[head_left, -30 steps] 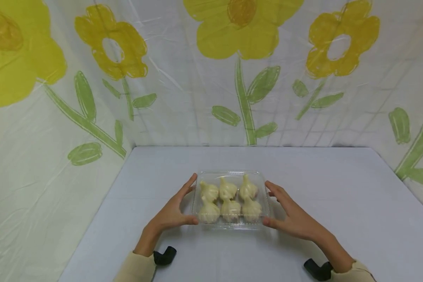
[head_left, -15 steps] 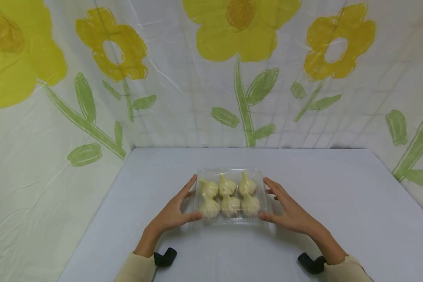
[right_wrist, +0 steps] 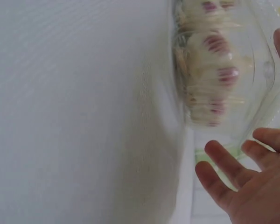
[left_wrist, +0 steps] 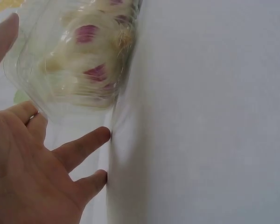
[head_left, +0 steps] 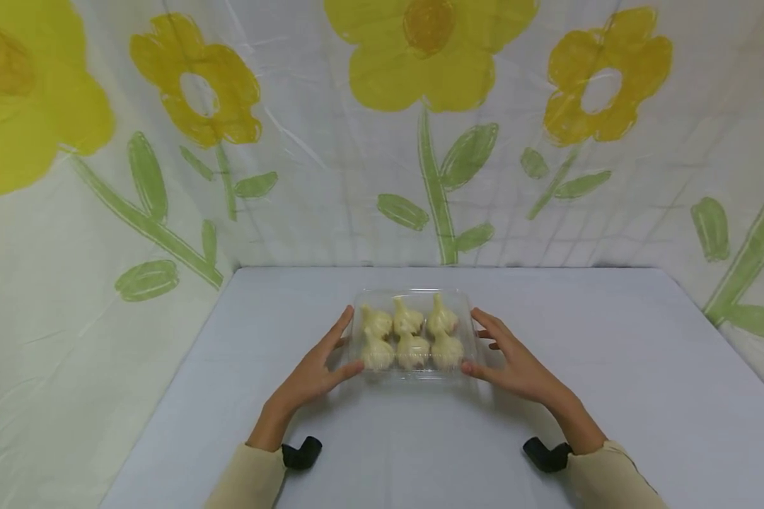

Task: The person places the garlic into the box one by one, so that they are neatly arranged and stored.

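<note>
A clear plastic clamshell box (head_left: 420,374) holds several pale garlic bulbs (head_left: 446,351) in two rows, stems pointing away from me. Purple marks show on the bulbs' (left_wrist: 86,35) sides in both wrist views. My left hand (head_left: 310,376) grips the box's left end, thumb at the near corner and forefinger towards the far one. Mirroring it, my right hand (head_left: 523,371) holds the right end. In the wrist views the outer fingers of each hand spread apart from the box. Its underside is at or just above the table; I cannot tell which.
The box is over a white-covered table (head_left: 611,339), between its middle and far edge. Behind and beside it hangs a white curtain (head_left: 318,212) printed with yellow flowers. Black curved pieces (head_left: 302,453) sit at both wrists, by beige sleeves (head_left: 248,481).
Both hands have moved the garlic box a little away from me, towards the table's far edge. Their hold at its two ends stays much the same.
</note>
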`<action>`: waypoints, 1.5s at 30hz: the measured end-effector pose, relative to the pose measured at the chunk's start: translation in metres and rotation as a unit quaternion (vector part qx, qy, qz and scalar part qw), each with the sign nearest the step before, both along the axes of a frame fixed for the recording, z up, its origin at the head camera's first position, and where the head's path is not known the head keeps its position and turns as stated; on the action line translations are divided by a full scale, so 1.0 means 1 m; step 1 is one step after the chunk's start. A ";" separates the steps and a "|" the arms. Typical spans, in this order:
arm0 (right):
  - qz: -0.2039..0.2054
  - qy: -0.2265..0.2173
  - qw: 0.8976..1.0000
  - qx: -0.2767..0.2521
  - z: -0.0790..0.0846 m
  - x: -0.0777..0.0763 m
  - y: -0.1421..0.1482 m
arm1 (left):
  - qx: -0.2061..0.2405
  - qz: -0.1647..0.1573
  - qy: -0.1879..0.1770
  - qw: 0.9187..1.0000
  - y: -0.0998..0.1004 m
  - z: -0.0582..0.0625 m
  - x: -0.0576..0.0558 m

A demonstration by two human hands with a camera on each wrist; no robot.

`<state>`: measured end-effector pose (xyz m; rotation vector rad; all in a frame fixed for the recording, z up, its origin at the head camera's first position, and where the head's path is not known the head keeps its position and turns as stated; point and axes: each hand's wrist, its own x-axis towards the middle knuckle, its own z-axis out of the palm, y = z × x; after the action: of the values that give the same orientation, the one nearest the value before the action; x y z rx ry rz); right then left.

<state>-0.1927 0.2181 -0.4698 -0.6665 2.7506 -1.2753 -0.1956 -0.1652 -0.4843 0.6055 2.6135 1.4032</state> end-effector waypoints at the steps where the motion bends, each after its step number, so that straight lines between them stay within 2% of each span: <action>1: -0.003 0.000 1.000 -0.002 0.000 -0.002 -0.001 | 0.002 0.001 0.001 1.000 0.000 0.000 -0.001; 6: -0.012 0.008 1.000 -0.012 -0.002 -0.009 -0.006 | 0.007 0.009 0.007 1.000 0.003 -0.001 -0.006; 11: -0.015 -0.001 0.999 -0.029 -0.003 -0.013 -0.009 | 0.020 0.011 0.004 1.000 0.005 0.000 -0.010; 19: 0.014 -0.014 0.997 -0.072 -0.011 -0.016 -0.008 | 0.060 0.007 -0.006 0.998 0.007 -0.001 -0.013; 23: 0.016 -0.031 0.995 -0.095 -0.011 -0.013 -0.007 | 0.064 0.041 -0.017 0.997 0.009 -0.001 -0.010; 28: -0.039 -0.067 0.993 -0.089 -0.009 -0.009 -0.008 | 0.042 0.124 0.004 0.991 0.016 -0.004 -0.007; 32: -0.081 -0.078 0.991 -0.078 -0.010 -0.008 -0.011 | 0.061 0.171 0.021 0.983 0.026 -0.006 -0.006; 36: -0.109 -0.117 0.979 -0.126 -0.009 -0.007 -0.019 | 0.109 0.217 0.006 0.970 0.038 -0.005 -0.002; 40: -0.158 -0.150 0.960 -0.177 -0.006 -0.004 -0.032 | 0.154 0.269 -0.013 0.951 0.049 -0.005 0.002; 45: -0.224 -0.154 0.939 -0.209 -0.004 0.003 -0.048 | 0.205 0.321 -0.027 0.924 0.062 -0.006 0.007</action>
<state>-0.1901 0.1705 -0.4738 0.1752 2.4605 -1.8899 -0.1882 -0.1034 -0.4908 -0.3152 2.5913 2.1302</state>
